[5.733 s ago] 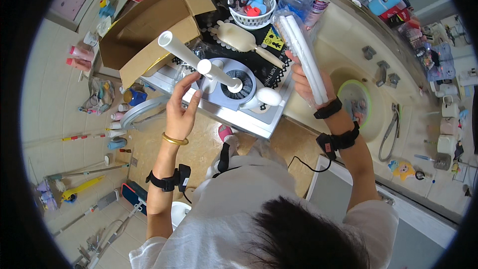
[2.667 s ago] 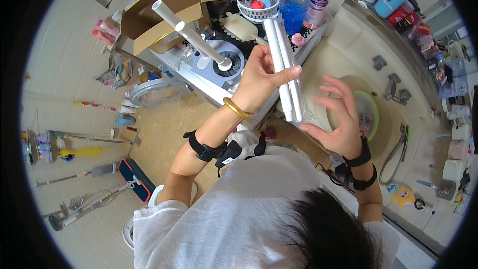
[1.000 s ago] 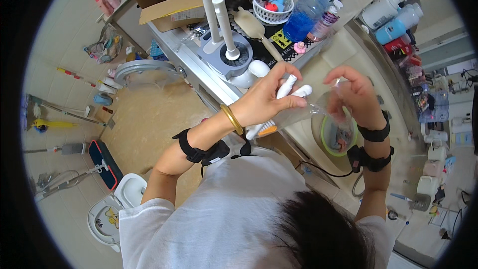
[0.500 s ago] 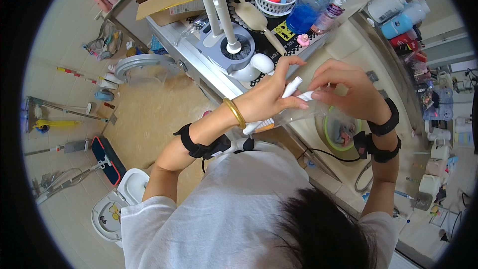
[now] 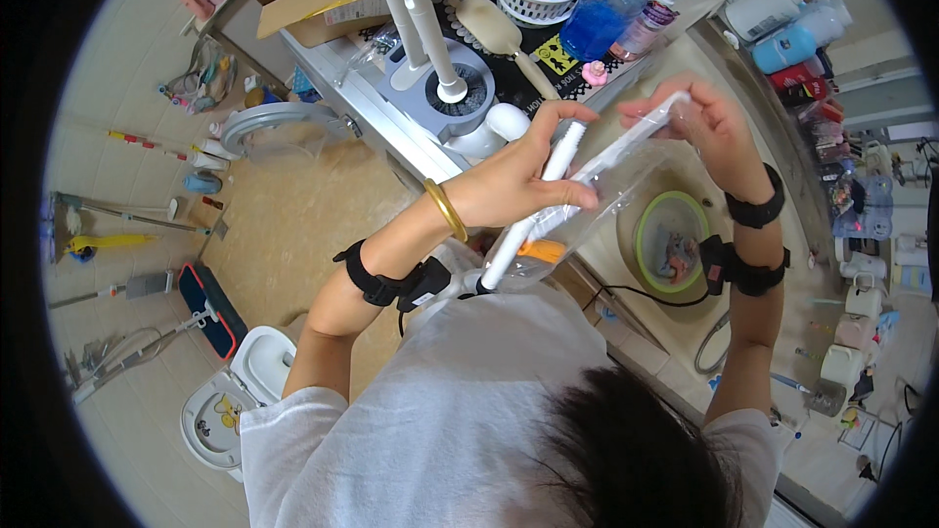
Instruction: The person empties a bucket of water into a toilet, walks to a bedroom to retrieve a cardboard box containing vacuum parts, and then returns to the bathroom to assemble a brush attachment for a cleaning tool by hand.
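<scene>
My left hand, with a gold bangle at the wrist, grips a white plastic rod with a threaded upper end. Under its thumb passes a clear plastic bag. A second long white piece runs along the bag, up to my right hand. The right fingers are closed around that upper end; whether the piece lies inside the bag there is unclear. An orange part shows through the bag's lower end. Just beyond my left hand stands a grey mop bucket with two upright white poles.
On the counter are an open cardboard box, a beige scoop, a white basket and a bottle of blue liquid. A green-rimmed basin sits in the tub to the right. A toilet stands lower left.
My right hand has moved up and away from my left, drawing out the white piece and the bag between them. The rod in my left hand stands steeper and shows more length.
</scene>
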`<state>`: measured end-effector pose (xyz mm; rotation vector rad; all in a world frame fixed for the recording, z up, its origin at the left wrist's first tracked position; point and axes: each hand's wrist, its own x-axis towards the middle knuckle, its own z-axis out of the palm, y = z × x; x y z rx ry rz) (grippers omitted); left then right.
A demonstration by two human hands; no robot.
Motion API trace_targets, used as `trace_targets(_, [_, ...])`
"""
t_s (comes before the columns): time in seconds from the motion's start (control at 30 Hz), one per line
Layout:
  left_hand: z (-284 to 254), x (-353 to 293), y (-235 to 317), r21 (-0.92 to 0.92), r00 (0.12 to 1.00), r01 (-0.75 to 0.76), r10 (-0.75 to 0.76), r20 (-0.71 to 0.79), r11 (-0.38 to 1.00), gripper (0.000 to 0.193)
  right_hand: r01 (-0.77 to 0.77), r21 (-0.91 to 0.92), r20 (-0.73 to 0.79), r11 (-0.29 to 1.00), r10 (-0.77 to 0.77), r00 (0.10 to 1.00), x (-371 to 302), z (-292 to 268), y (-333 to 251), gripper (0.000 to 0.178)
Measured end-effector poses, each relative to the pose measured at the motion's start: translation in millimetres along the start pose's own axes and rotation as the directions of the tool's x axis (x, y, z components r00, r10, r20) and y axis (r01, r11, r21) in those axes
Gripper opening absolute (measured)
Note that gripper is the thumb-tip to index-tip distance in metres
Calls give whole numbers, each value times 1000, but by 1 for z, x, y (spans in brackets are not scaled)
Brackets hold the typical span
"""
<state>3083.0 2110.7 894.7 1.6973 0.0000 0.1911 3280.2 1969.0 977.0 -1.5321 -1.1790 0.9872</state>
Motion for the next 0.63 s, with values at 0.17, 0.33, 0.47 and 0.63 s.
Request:
trace_targets(0.17, [1,-4,-3,-228,992,95,-73,104,969,72,289,391,-276,874,-188,943,18,-10,14,24])
trace_targets(0.33, [-1,-7,4,-158,999,53,-51,20,986,69,480,725,-313,494,-385,868,37,-45,6,21])
trace_targets(0.47, [-2,-6,13,-69,1000,17,-19,-21,997,75,84,-87,-72,993,-90,993,29,-15,-16,16])
trace_targets(0.63, [-4,-4,6,36,991,-113,115,-63,993,79,468,-473,408,746,-286,867,39,26,-4,32])
